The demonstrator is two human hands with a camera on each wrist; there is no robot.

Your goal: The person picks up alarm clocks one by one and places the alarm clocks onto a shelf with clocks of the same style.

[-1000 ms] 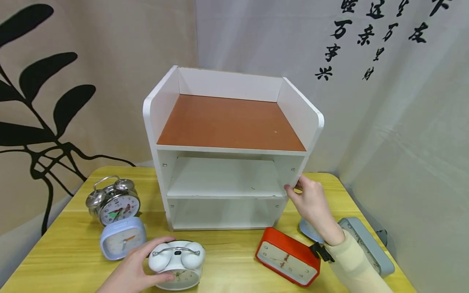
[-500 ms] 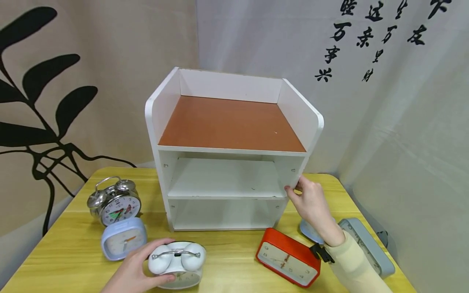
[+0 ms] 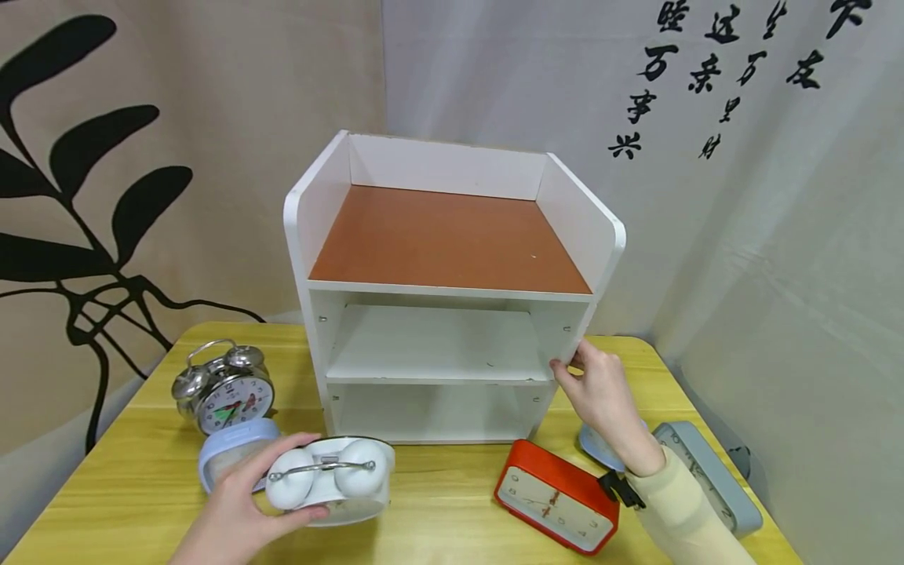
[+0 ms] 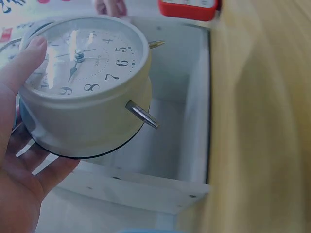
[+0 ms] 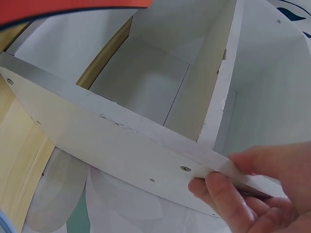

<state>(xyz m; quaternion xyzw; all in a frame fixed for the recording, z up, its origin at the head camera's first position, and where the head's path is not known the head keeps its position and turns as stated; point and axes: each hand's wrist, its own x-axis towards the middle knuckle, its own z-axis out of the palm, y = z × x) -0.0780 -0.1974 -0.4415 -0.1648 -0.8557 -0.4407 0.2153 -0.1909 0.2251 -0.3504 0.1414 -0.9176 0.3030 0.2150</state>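
White metal-and-plastic by the look of it: twin-bell alarm clock (image 3: 335,496), lower left of centre in the head view, in the person's left hand (image 3: 236,502). Thumb over the dial side, fingers round the back; grip about as wide as the clock body. Bells and carry handle face the head camera; handle line runs nearly left-right, right end slightly higher, roughly along the shelf unit's front edge. Left wrist view: dial at upper left, metal feet (image 4: 142,114) pointing right and resting on nothing, so judged lifted off the tabletop (image 3: 438,510).

Key relation: clock lies below and left of the white shelf unit (image 3: 452,288), close under its bottom front edge in the frame; both compartment openings sit up and to the right of it. Left hand is the near one. Right hand (image 3: 600,384) is well apart, right of centre, pinching the unit's right side panel: thumb at the front edge, fingers on the outer face, narrow hold.

Further out: light-blue clock (image 3: 243,434) just left of the white one, partly covered by hand; silver twin-bell clock (image 3: 235,402) above that. Red clock (image 3: 558,498) lower right, grey clock (image 3: 706,475) beyond the right sleeve (image 3: 681,510). Blue item (image 3: 596,447) behind the right wrist, mostly hidden, can't tell what. Printed cloth (image 3: 494,71) behind.
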